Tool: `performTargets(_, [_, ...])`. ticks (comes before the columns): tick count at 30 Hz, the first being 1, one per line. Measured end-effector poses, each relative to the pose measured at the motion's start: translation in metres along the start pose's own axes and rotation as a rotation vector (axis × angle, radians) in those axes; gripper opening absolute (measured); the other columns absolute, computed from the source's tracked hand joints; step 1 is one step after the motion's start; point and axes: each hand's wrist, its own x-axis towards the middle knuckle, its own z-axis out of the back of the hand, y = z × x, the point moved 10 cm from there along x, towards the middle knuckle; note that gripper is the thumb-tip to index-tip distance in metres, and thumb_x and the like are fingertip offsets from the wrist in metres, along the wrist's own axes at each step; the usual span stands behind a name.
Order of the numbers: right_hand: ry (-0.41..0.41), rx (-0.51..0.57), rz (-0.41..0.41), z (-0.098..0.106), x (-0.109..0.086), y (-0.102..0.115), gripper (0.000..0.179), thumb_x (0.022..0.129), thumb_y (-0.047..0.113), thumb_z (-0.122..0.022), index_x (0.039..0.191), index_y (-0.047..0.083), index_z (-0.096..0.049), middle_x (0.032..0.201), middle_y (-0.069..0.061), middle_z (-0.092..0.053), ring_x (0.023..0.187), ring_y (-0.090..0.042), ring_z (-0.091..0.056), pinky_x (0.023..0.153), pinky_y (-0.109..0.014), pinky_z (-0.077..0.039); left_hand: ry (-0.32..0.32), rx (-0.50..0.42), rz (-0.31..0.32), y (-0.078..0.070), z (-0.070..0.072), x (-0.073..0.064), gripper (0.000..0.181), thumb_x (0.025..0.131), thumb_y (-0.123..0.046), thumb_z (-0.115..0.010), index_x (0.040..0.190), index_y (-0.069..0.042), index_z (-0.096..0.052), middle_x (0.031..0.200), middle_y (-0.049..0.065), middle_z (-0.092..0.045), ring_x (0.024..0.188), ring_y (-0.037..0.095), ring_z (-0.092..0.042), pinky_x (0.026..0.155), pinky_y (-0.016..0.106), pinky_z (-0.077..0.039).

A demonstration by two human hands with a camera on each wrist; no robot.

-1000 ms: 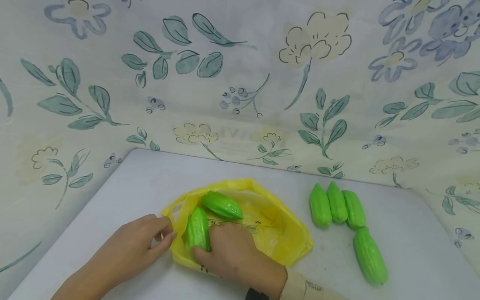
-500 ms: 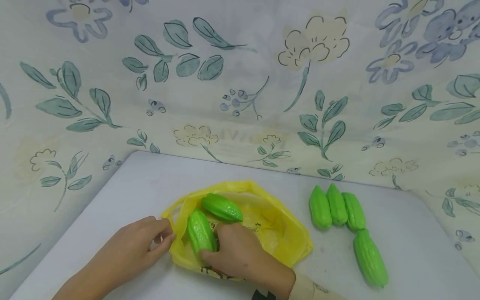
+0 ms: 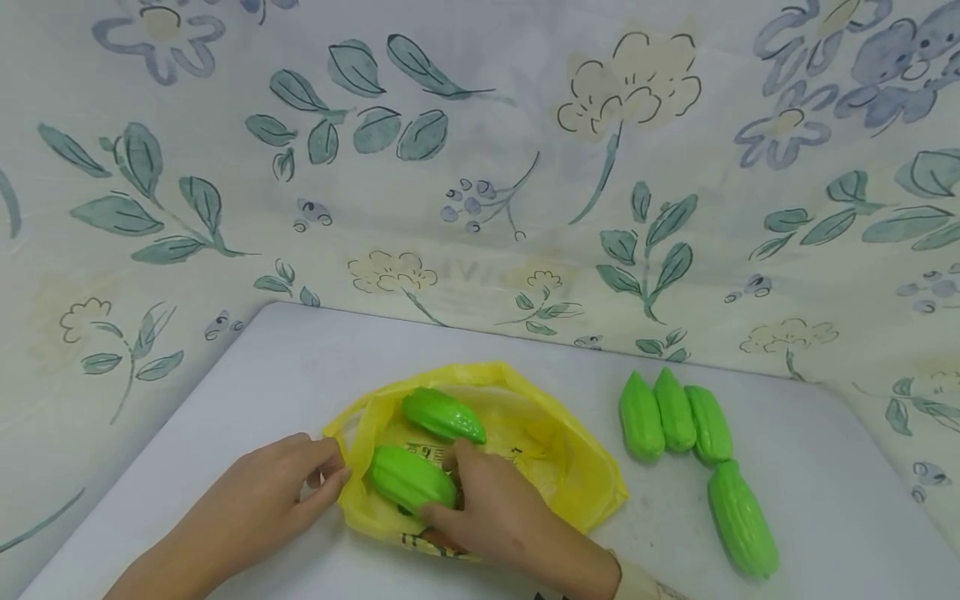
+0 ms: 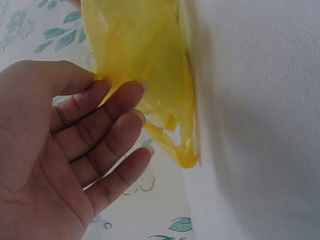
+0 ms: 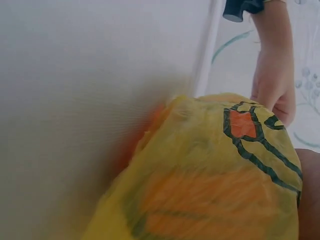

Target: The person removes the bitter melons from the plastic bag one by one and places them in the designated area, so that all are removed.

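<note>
My left hand [image 3: 281, 487] pinches the left rim of a yellow plastic bag [image 3: 570, 467] between thumb and index finger; the left wrist view has its other fingers [image 4: 115, 135] loosely bent beside the thin plastic. Inside the bag mouth, my right hand [image 3: 498, 504] grips the right end of a ridged green gourd [image 3: 408, 477], thumb below and fingers above. Behind it in the bag lies a second green gourd [image 3: 442, 414]. From the right wrist, the printed bag side [image 5: 225, 150] hides most of that hand, while the left hand [image 5: 272, 87] appears beyond.
Three green gourds [image 3: 675, 412] lie side by side on the white table [image 3: 315, 350], right of the bag. A further gourd [image 3: 742, 521] lies nearer, its tip close to theirs. A flower-patterned cloth [image 3: 480, 192] rises behind the table.
My right hand has shifted slightly right and turned the gourd in the bag from roughly upright to nearly sideways. The left hand keeps its place on the rim.
</note>
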Motion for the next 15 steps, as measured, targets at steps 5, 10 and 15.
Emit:
performTargets(5, [-0.013, -0.030, 0.009, 0.002, -0.004, -0.005, 0.046, 0.088, 0.039, -0.083, 0.118, 0.010, -0.064, 0.084, 0.009, -0.060, 0.071, -0.007, -0.055, 0.062, -0.025, -0.048, 0.006, 0.001, 0.000, 0.000, 0.000, 0.001, 0.016, 0.095, -0.022, -0.074, 0.089, -0.030, -0.063, 0.081, -0.017, -0.054, 0.074, 0.004, -0.049, 0.065, 0.029, -0.048])
performTargets(10, [0.005, -0.037, 0.005, 0.001, -0.006, -0.009, 0.036, 0.089, 0.035, -0.083, 0.111, 0.013, -0.064, 0.084, 0.010, -0.058, 0.073, -0.007, -0.054, 0.062, -0.026, -0.047, 0.004, 0.001, 0.003, 0.000, 0.001, 0.001, 0.015, 0.095, -0.022, -0.074, 0.089, -0.030, -0.063, 0.081, -0.017, -0.055, 0.075, 0.004, -0.050, 0.066, 0.029, -0.049])
performTargets(15, [0.026, 0.002, -0.043, 0.001, -0.010, -0.016, 0.033, 0.090, 0.031, -0.083, 0.110, 0.015, -0.062, 0.087, 0.010, -0.058, 0.076, -0.009, -0.054, 0.064, -0.028, -0.048, 0.006, -0.003, 0.002, 0.000, 0.001, 0.002, 0.014, 0.095, -0.022, -0.074, 0.090, -0.029, -0.064, 0.082, -0.017, -0.056, 0.076, 0.003, -0.051, 0.066, 0.029, -0.050])
